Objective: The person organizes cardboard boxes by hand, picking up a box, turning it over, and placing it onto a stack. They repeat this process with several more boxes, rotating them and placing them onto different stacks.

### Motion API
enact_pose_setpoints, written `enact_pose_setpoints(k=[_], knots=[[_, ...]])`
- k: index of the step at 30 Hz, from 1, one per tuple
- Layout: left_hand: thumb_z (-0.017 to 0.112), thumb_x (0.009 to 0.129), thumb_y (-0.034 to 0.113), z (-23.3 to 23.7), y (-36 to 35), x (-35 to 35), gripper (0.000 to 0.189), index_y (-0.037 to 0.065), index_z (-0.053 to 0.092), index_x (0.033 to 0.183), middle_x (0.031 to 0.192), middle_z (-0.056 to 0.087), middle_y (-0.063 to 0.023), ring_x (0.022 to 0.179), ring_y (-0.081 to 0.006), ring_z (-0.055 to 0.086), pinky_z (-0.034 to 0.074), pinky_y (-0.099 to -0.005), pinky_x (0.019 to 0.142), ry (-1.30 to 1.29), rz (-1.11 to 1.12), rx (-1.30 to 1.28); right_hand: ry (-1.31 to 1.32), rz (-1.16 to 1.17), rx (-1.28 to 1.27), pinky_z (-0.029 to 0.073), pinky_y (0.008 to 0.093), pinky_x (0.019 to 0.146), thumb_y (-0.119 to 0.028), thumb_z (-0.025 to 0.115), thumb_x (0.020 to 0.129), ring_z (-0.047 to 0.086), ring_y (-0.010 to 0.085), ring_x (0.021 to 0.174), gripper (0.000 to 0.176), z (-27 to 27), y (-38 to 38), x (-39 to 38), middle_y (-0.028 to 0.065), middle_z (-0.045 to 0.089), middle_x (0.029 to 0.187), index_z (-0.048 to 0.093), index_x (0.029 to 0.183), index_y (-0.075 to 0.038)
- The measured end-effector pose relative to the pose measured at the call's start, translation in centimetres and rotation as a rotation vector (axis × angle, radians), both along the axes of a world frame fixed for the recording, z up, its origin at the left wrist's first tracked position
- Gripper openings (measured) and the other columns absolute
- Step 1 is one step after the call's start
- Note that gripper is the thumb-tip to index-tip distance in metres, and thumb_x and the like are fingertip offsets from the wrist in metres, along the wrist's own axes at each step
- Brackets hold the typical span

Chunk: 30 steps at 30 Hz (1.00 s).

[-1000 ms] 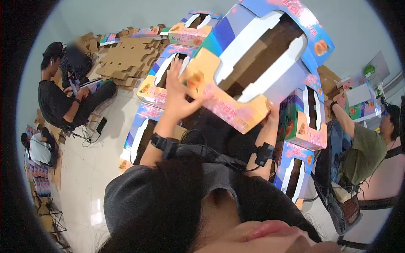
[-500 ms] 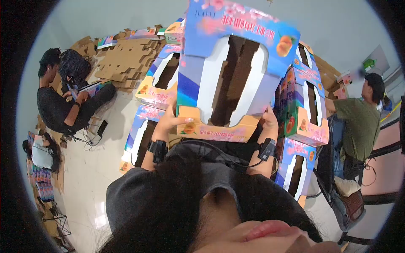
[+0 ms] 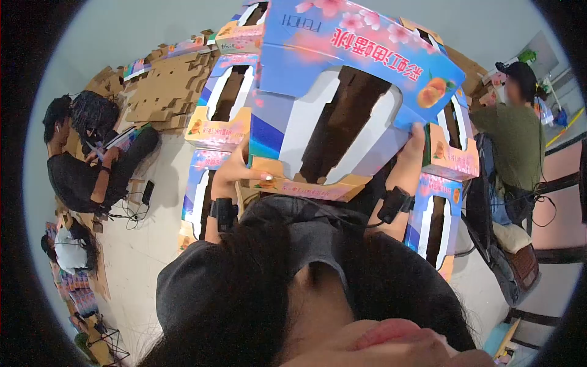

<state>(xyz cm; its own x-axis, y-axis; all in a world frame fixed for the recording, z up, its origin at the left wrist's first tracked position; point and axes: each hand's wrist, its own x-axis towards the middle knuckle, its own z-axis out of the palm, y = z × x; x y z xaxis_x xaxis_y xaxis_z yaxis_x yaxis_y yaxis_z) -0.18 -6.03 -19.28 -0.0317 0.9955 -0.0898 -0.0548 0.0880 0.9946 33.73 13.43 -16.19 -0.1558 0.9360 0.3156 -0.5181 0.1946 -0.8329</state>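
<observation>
A blue peach carton [image 3: 293, 64] with pink blossoms, a peach picture and a cream lower lip is held up in front of me, tilted. Through its long cut-out the brown inside shows. My left hand [image 3: 237, 168] grips the lower left corner, thumb lying on the cream lip, the other fingers mostly hidden behind. Against the right side, higher up, rests my right hand [image 3: 411, 153], with a fingertip near the edge under the peach picture and the remaining fingers out of sight. Black devices are strapped to both wrists.
Matching cartons are stacked at the left [image 3: 217, 131] and right [image 3: 449, 156]. Flattened cardboard [image 3: 168, 92] lies behind on the left. One person [image 3: 79, 168] sits at the left, another [image 3: 510, 147] at the right beside a dark open bag [image 3: 489, 226]. A third is farther off, lower left.
The carton has come nearer and turned, its right side rising. My right hand has moved from the lower right corner up along that side. My left hand keeps its corner.
</observation>
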Motion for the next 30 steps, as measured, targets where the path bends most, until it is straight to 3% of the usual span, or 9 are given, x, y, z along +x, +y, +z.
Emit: enact_pose_setpoints(k=[5,11,15,16,18,19,22,25,30], knots=[[0.089,0.048,0.01,0.6,-0.3,0.0,0.105,0.003,0.037,0.138,0.117,0.056,-0.0065,0.109,-0.0186,0.054,0.042,-0.0318,0.095,-0.016,0.003,-0.065,-0.009,0.114,0.069,0.044,0.0373,0.095,-0.042,0.079,0.067,0.052,0.0244,0.114,0.091,-0.5,1.1,0.5,0.011,0.051,0.124,0.035,0.136,-0.002],[0.081,0.052,0.006,0.0,1.1,1.5,0.095,0.003,0.039,0.136,0.116,0.056,-0.0065,0.108,-0.0197,0.055,0.044,-0.0316,0.093,-0.196,0.128,0.033,-0.035,0.038,-0.205,0.043,0.0366,0.099,-0.041,0.062,0.085,0.053,0.0225,0.116,0.07,0.8,1.0,-1.0,0.0105,0.049,0.132,0.037,0.137,-0.001],[0.072,0.059,0.006,2.8,0.6,3.4,0.077,0.002,0.044,0.131,0.108,0.06,-0.0089,0.099,-0.0211,0.06,0.047,-0.0322,0.089,-0.319,0.237,-0.006,-0.268,-0.016,-0.039,0.037,0.0337,0.101,-0.042,0.045,0.097,0.041,0.0148,0.126,0.064,0.9,3.0,-0.1,0.0057,0.037,0.143,0.028,0.145,-0.004],[0.071,0.061,0.006,3.4,0.2,3.9,0.073,0.002,0.045,0.129,0.106,0.061,-0.0093,0.096,-0.0211,0.062,0.048,-0.0324,0.088,-0.358,0.276,-0.049,-0.329,0.03,-0.135,0.029,0.0323,0.105,-0.049,0.052,0.09,0.028,0.0197,0.134,0.082,3.0,2.4,-0.1,0.0099,0.027,0.148,0.015,0.148,-0.004],[0.064,0.07,0.01,2.5,-0.9,4.4,0.051,0.003,0.052,0.119,0.1,0.064,-0.0093,0.091,-0.0203,0.064,0.05,-0.0337,0.085,-0.423,0.398,-0.198,-0.448,-0.097,0.0,0.03,0.0318,0.104,-0.052,0.05,0.091,0.034,0.0214,0.13,0.081,8.2,-0.9,0.0,0.0102,0.027,0.149,0.016,0.149,-0.008],[0.06,0.077,0.015,3.9,-1.3,5.3,0.04,0.008,0.053,0.116,0.104,0.062,-0.0099,0.099,-0.0205,0.06,0.049,-0.0343,0.088,-0.295,0.326,-0.115,-0.616,-0.157,0.149,0.041,0.0372,0.097,-0.048,0.044,0.095,0.048,0.0226,0.121,0.071,8.2,-0.1,1.7,0.0103,0.038,0.141,0.016,0.149,-0.011],[0.06,0.078,0.019,3.7,-0.3,6.4,0.044,0.003,0.052,0.117,0.106,0.061,-0.0103,0.103,-0.022,0.059,0.048,-0.0348,0.091,-0.29,0.273,0.09,-0.7,-0.333,0.29,0.039,0.0403,0.1,-0.047,0.046,0.094,0.045,0.0283,0.125,0.073,11.8,-2.0,2.8,0.0155,0.037,0.142,0.014,0.149,-0.009],[0.067,0.07,0.013,2.6,4.7,6.0,0.057,0.0,0.05,0.123,0.107,0.062,-0.0116,0.099,-0.0207,0.062,0.049,-0.0336,0.09,-0.485,0.175,-0.025,-0.755,-0.34,0.207,0.038,0.0403,0.102,-0.049,0.044,0.093,0.045,0.0287,0.125,0.074,12.2,-3.6,4.5,0.0168,0.038,0.141,0.017,0.148,-0.008],[0.07,0.071,0.011,1.8,8.8,9.5,0.056,0.0,0.05,0.122,0.109,0.062,-0.0107,0.098,-0.0215,0.063,0.05,-0.0336,0.089,-0.623,-0.074,0.038,-0.734,0.08,-0.035,0.044,0.0344,0.093,-0.035,0.066,0.085,0.054,0.0194,0.11,0.082,8.0,-5.9,10.0,0.0127,0.046,0.133,0.019,0.146,-0.007]])
